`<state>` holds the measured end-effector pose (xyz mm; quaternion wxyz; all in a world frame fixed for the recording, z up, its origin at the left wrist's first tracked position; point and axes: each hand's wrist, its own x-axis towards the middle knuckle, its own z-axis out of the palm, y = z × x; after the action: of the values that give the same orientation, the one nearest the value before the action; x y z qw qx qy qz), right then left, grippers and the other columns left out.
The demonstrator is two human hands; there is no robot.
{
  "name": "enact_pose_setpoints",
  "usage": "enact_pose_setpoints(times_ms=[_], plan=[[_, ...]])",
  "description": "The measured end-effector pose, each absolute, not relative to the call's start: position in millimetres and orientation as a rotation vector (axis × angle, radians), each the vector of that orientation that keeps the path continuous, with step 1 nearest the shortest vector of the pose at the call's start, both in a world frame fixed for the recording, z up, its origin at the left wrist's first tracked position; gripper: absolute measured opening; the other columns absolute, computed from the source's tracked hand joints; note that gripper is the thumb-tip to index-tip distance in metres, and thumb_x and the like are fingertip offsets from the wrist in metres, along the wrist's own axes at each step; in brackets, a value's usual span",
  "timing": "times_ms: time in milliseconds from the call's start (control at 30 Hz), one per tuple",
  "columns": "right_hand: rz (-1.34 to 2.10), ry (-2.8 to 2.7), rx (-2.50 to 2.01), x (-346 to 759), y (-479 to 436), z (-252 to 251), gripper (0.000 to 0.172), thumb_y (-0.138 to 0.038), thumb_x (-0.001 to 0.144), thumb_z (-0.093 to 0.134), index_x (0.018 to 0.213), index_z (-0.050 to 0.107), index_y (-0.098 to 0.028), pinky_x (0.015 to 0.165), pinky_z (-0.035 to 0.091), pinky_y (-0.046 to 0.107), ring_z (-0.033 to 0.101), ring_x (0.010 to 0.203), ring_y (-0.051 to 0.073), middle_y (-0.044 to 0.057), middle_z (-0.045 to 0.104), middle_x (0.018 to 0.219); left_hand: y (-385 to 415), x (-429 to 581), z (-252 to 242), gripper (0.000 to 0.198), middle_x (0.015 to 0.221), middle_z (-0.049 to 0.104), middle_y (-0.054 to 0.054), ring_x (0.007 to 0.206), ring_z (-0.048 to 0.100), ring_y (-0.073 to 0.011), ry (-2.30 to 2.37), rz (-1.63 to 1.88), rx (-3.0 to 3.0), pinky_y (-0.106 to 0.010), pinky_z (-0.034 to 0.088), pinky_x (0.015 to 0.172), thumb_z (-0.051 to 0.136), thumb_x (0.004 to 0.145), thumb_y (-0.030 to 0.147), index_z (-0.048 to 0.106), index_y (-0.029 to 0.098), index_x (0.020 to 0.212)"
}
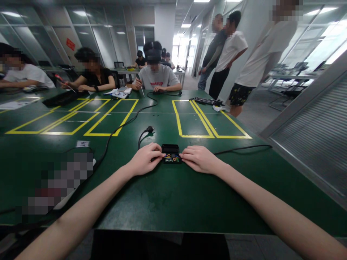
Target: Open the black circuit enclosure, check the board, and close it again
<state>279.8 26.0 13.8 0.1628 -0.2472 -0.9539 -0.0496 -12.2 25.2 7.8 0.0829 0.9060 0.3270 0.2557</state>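
Observation:
A black power adapter [172, 162] lies opened on the green table in front of me, its circuit board [171, 158] with orange-ringed parts and coloured wires exposed. The other half of its case, a hollow black shell [170, 148], sits directly behind it. My left hand [147, 159] is closed, thumb and fingers pinching the adapter's left end. At the right end, the fingertips of my right hand [202, 159] are pressed together on it. Fingers hide exactly where each grip lands. A cord with a black plug [149, 129] curves up behind my left hand; a thin black cable [244, 147] runs rightward from behind my right.
A blurred-out white item [65, 184] lies on the left beside a long black cord [130, 121]. Yellow tape outlines [196, 136] mark the green table [151, 206]. A black folded stand [208, 101] rests at the far right. Co-workers sit opposite; several people stand at right.

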Motion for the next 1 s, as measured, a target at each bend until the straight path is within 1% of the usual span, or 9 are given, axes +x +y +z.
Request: enact_pose_setpoints(times_ms=[100,200,267,333,467,567,667,867,1000], plan=[[0.075,-2.516,-0.818,280,31,9,0.027,-0.025,0.102,0.052,0.094,0.077,-0.02,0.078,0.052,0.034,0.067,0.084,0.021,0.008,0.074,0.093,30,-14,3,0.027,0.123,0.067,-0.009,0.116,0.064,-0.0247,1.046,0.933,2.534,-0.042,0.053,0.104,0.06,0.096,0.027,0.075,0.024,0.119],[0.154,-2.297,-1.072,277,39,-1,0.025,-0.027,0.098,0.057,0.11,0.078,-0.019,0.086,0.055,0.042,0.068,0.097,0.026,0.011,0.074,0.106,36,-12,-1,0.038,0.129,0.068,-0.012,0.124,0.061,-0.0291,1.241,0.98,2.41,-0.05,0.048,0.111,0.063,0.095,0.035,0.07,0.021,0.129],[0.21,-2.246,-1.162,274,44,-6,0.027,-0.029,0.095,0.061,0.114,0.077,-0.017,0.092,0.055,0.047,0.067,0.104,0.029,0.014,0.072,0.11,38,-9,-2,0.033,0.127,0.071,-0.011,0.123,0.061,-0.0309,1.31,0.903,2.385,-0.053,0.047,0.11,0.062,0.095,0.036,0.075,0.02,0.122],[0.322,-2.221,-1.164,271,47,-9,0.023,-0.03,0.093,0.065,0.106,0.079,-0.017,0.096,0.054,0.048,0.066,0.106,0.029,0.014,0.072,0.111,38,-5,-1,0.026,0.118,0.076,-0.009,0.118,0.065,-0.0297,1.3,0.849,2.35,-0.052,0.048,0.109,0.06,0.095,0.032,0.079,0.021,0.109],[0.739,-2.006,-1.174,268,46,-9,0.02,-0.032,0.086,0.072,0.099,0.078,-0.018,0.089,0.059,0.042,0.071,0.091,0.023,0.009,0.077,0.1,33,2,2,0.017,0.099,0.08,-0.006,0.096,0.073,-0.0237,1.256,0.946,2.093,-0.04,0.057,0.095,0.065,0.091,0.028,0.078,0.019,0.097],[1.032,-1.81,-1.127,266,43,-6,0.027,-0.035,0.081,0.076,0.102,0.076,-0.017,0.081,0.063,0.037,0.074,0.082,0.02,0.007,0.078,0.094,30,5,2,0.014,0.091,0.08,-0.005,0.085,0.075,-0.0213,1.17,1.008,1.854,-0.036,0.061,0.084,0.069,0.087,0.027,0.075,0.016,0.095],[1.157,-1.687,-1.074,267,41,-6,0.037,-0.037,0.079,0.079,0.11,0.076,-0.017,0.074,0.065,0.036,0.076,0.077,0.019,0.008,0.078,0.1,31,6,-1,0.016,0.089,0.079,-0.007,0.082,0.077,-0.0214,1.091,1.037,1.684,-0.036,0.063,0.082,0.072,0.085,0.027,0.072,0.014,0.094],[1.269,-1.612,-1.067,273,40,-8,0.043,-0.04,0.075,0.084,0.111,0.078,-0.016,0.075,0.066,0.036,0.077,0.072,0.02,0.006,0.078,0.09,33,9,-4,0.022,0.091,0.079,-0.009,0.079,0.077,-0.0204,1.016,1.036,1.576,-0.034,0.064,0.077,0.076,0.085,0.031,0.071,0.013,0.097],[1.294,-1.593,-1.075,275,40,-9,0.043,-0.04,0.074,0.084,0.11,0.078,-0.017,0.077,0.065,0.035,0.077,0.074,0.019,0.005,0.078,0.091,32,10,-3,0.023,0.093,0.079,-0.009,0.079,0.077,-0.02,0.992,1.04,1.562,-0.034,0.064,0.078,0.078,0.083,0.031,0.071,0.014,0.097]])
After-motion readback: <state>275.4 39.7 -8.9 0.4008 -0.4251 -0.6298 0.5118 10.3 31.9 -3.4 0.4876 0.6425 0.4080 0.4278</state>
